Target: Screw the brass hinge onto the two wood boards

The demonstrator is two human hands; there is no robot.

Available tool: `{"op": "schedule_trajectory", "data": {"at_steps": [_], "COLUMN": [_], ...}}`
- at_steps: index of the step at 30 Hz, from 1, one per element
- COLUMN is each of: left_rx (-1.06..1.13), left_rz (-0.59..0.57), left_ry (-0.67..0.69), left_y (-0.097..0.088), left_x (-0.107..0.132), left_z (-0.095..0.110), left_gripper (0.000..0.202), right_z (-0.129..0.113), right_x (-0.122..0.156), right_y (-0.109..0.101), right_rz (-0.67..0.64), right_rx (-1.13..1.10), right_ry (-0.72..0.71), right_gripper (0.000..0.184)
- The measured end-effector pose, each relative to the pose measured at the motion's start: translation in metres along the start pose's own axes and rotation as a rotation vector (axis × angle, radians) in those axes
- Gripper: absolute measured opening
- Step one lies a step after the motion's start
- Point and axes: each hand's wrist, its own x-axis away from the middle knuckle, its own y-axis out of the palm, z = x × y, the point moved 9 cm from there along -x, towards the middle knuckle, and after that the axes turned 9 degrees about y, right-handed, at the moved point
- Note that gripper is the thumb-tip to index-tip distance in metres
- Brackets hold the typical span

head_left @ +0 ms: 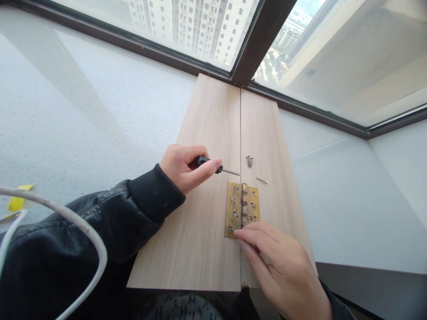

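- Head view, far left: a yellow scrap (18, 200) lies on the pale speckled ledge (83, 120). A white cable (83, 231) curves across the near corner, over a black sleeve (110, 222).
- Out of that sleeve comes the left hand (182, 169), curled closed around a screwdriver (216, 168). Its fingers (207, 166) wrap the black handle and the thumb lies along the top. The thin metal shaft pokes out to the right of the fingertips and its tip reaches the seam between the boards, above the hinge and apart from it.
- Two light wooden boards lie side by side on the ledge, the left board (200, 231) and the right board (267, 133) meeting along a straight seam.
- A brass hinge (242, 209) lies flat across that seam, one leaf on each board, with screw heads showing in several holes.
- Above the hinge, on the right board, sits a small cluster of screws (249, 161); a single screw (262, 180) lies alone just to its right and lower.
- The right hand (283, 266) rests on the right board with its fingers stretched out and grips nothing. Its fingertips (240, 233) touch the hinge's lower edge.
- A dark window frame (247, 44) runs behind the boards.
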Motion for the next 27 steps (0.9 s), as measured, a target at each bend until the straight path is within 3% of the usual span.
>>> {"op": "schedule_trajectory", "data": {"at_steps": [5, 11, 27], "left_rx": [0.017, 0.025, 0.057], "left_rz": [0.077, 0.076, 0.072], "left_ry": [0.02, 0.01, 0.016], "left_y": [0.002, 0.004, 0.006], "left_x": [0.004, 0.005, 0.006], "left_z": [-0.008, -0.012, -0.014], "left_gripper": [0.041, 0.041, 0.041], "right_z": [-0.009, -0.008, 0.0], "right_x": [0.008, 0.008, 0.003], "right_y": [0.008, 0.001, 0.0], "right_rz": [0.027, 0.135, 0.24], "right_rx": [0.041, 0.054, 0.0], "right_ry": [0.006, 0.023, 0.062], "right_gripper": [0.025, 0.023, 0.02]}}
